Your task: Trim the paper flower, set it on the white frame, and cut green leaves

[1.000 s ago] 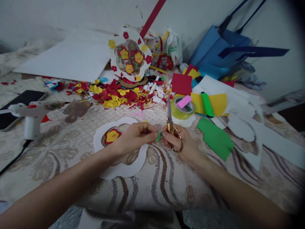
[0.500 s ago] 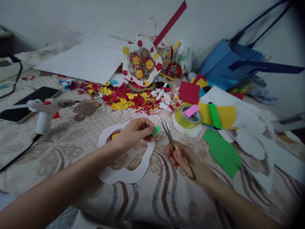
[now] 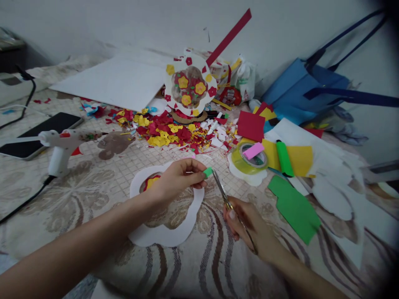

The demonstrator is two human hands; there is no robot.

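Note:
Between thumb and fingers, my left hand (image 3: 182, 176) pinches a small green paper piece (image 3: 208, 172). My right hand (image 3: 246, 222) grips a pair of scissors (image 3: 222, 189) by the handles; the blade tips meet the right edge of the green piece, and the blades look nearly closed. Under my left hand and forearm lies a white scalloped paper frame (image 3: 174, 236) with a transparent middle. A red and yellow paper flower (image 3: 151, 182) shows inside it, partly covered by my hand. A larger green sheet (image 3: 296, 211) with a cut edge lies right of my right hand.
A hot glue gun (image 3: 59, 149) and a phone (image 3: 50, 131) are at left. Paper scraps (image 3: 168, 131) spread before a decorated flower-shaped piece (image 3: 190, 85). Yellow tape (image 3: 249, 158), a green marker (image 3: 284, 158) and a blue bag (image 3: 305, 89) stand at right.
The scissors have come up to the green paper piece and their blades have drawn together at its edge. The whole view has shifted slightly.

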